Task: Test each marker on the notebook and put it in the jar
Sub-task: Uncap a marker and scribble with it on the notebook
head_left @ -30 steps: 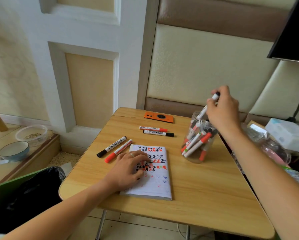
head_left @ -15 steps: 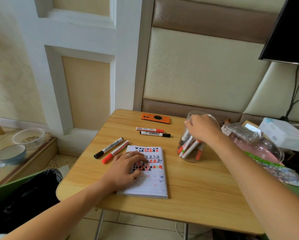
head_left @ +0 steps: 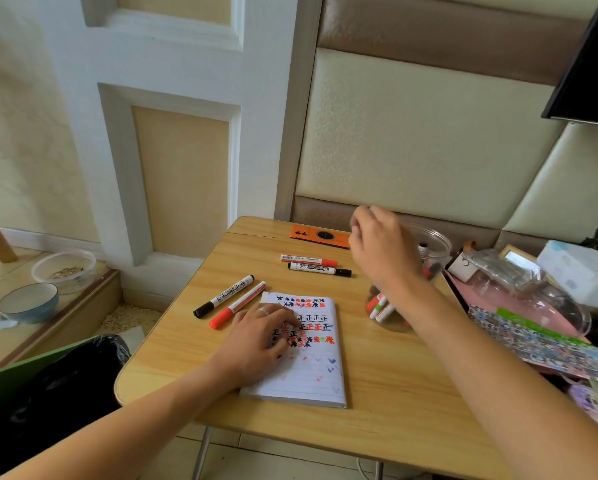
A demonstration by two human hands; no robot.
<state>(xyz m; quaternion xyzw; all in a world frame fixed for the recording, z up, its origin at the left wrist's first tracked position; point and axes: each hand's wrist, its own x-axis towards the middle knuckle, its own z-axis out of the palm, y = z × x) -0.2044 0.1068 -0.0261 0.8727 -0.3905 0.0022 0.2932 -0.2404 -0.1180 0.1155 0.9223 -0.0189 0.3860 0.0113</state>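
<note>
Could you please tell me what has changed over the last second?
The right hand let its marker go into the jar and rose leftward, empty. The left hand stays flat on the notebook; the four markers on the table have not moved.

The table (head_left: 377,403) is pale wood-grain laminate, smooth with a soft sheen. On it the notebook (head_left: 316,368) shows matt lined paper, inked in black, red, green and blue. The jar (head_left: 432,244) is clear, glossy plastic (its contents show through the wall), and the loose markers, among them a black-capped marker (head_left: 224,296) and a red-capped marker (head_left: 238,309), have smooth white plastic barrels with printed labels. The phone (head_left: 320,234) has a matt orange back. Behind, the wall panels (head_left: 411,133) look like padded, faintly grained leatherette.
</note>
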